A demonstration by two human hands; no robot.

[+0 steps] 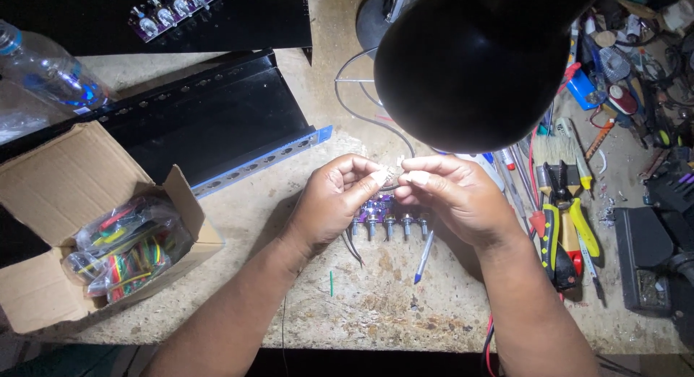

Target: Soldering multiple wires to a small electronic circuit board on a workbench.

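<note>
**Under the black lamp shade: two hands on one small part, electronics worktop**

At the middle of the worktop [376, 305], a small pale part [397, 172] is pinched between the fingertips of both hands; its kind cannot be told, as it is tiny and brightly lit. The left hand [338, 196] is closed on it with thumb and forefinger from the left. The right hand [452, 193] is closed on it from the right, so that the two sets of fingertips nearly meet. Thin dark wires [353, 245] are seen hanging below the left hand.

Directly beneath the hands, a purple circuit board [382, 209] with a row of metal knob shafts along its near edge is laid flat on the worktop. A blue-tipped pen [423, 257] is lying just beside it, toward the near edge, and a short green stick [332, 283] is set apart to the left.

Items recorded around the hands:
- black lamp shade [473, 62], round, hung above the far side of the hands;
- black metal channel [217, 124] with a perforated rim, to the far left;
- second purple board [176, 7] with knobs, resting on a black panel at the far edge;
- open cardboard box [65, 182] at left, in which a clear bag of coloured tubing [130, 250] is held;
- plastic water bottle [47, 70], lying at the far left corner;
- yellow-handled pliers [571, 211] and red-handled cutters [553, 250], to the right of the right hand;
- mixed tools and cables [629, 80], heaped at the far right.
</note>
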